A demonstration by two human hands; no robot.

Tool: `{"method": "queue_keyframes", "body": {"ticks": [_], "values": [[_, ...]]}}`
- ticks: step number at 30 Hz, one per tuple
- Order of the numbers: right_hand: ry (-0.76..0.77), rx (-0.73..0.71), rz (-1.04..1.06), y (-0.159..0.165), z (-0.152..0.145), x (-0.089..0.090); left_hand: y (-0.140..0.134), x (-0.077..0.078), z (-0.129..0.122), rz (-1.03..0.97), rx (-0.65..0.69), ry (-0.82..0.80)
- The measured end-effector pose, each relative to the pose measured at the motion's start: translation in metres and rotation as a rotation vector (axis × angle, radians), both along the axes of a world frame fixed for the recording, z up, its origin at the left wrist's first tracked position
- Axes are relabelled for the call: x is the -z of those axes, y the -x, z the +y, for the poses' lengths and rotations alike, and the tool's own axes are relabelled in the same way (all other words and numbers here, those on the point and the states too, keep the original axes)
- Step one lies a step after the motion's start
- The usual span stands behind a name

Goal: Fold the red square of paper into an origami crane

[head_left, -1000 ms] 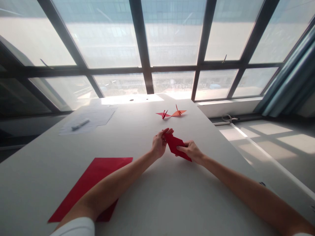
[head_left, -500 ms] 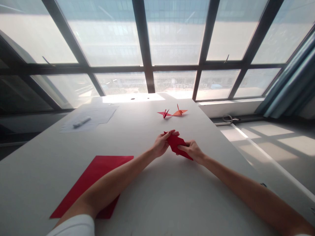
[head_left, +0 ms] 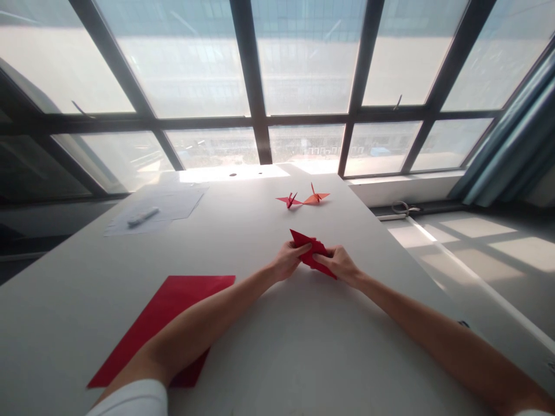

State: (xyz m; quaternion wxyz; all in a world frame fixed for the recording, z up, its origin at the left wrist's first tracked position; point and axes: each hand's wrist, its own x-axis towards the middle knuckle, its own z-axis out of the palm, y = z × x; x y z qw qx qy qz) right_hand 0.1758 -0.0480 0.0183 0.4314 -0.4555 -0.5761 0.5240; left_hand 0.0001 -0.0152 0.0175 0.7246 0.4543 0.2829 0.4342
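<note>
A: What are the hands doing?
B: Both are grasping the same thing. The left hand (head_left: 288,261) is pinching a folded piece of red paper (head_left: 319,247), its thumb lying on top, and the right hand (head_left: 341,266) is gripping the other end, its thumb also pressing across the upper face.

A: Where is that paper, exactly?
B: It's staying between the two hands, over the middle of the bench (head_left: 277,352). I can't tell whether its lower edge is touching the surface. One pointed corner is sticking out beyond the left thumb.

A: And around them?
B: Beyond the hands, a red origami crane (head_left: 289,201) and an orange origami crane (head_left: 317,198) are standing side by side, their wing tips seeming to meet. At near left a large red sheet (head_left: 158,312) is lying flat, the left forearm (head_left: 208,323) crossing over it.

A: Farther off?
B: White papers (head_left: 177,202) are lying at far left, with a pale oblong object (head_left: 144,216), too blurred to name, resting on them.
</note>
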Motion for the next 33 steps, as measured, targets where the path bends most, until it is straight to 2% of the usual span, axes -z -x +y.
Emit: {"method": "queue_keyframes", "body": {"ticks": [3, 9, 17, 21, 26, 30, 33], "values": [[-0.113, 0.067, -0.113, -0.0025, 0.0032, 0.0010, -0.0019, 0.0026, 0.0020, -0.018, -0.050, -0.021], [-0.266, 0.162, -0.160, -0.0041, 0.0087, 0.0055, -0.0045, 0.0044, 0.0020, -0.014, -0.090, -0.037], [-0.270, 0.187, -0.191, -0.0024, 0.0086, 0.0036, -0.0070, 0.0027, -0.0023, -0.003, -0.081, -0.001], [-0.265, 0.145, -0.124, -0.0003, 0.0089, 0.0030, -0.0069, 0.0040, -0.0022, -0.037, -0.088, 0.018], [-0.238, 0.186, -0.093, 0.0012, 0.0075, 0.0017, -0.0070, 0.0005, -0.0038, -0.084, -0.081, 0.045], [-0.161, 0.119, -0.058, 0.0022, 0.0059, 0.0028, -0.0069, -0.0025, -0.0044, -0.095, -0.100, 0.059], [-0.161, 0.110, -0.059, 0.0024, 0.0056, 0.0040, -0.0060, -0.0029, -0.0027, -0.123, -0.111, 0.047]]}}
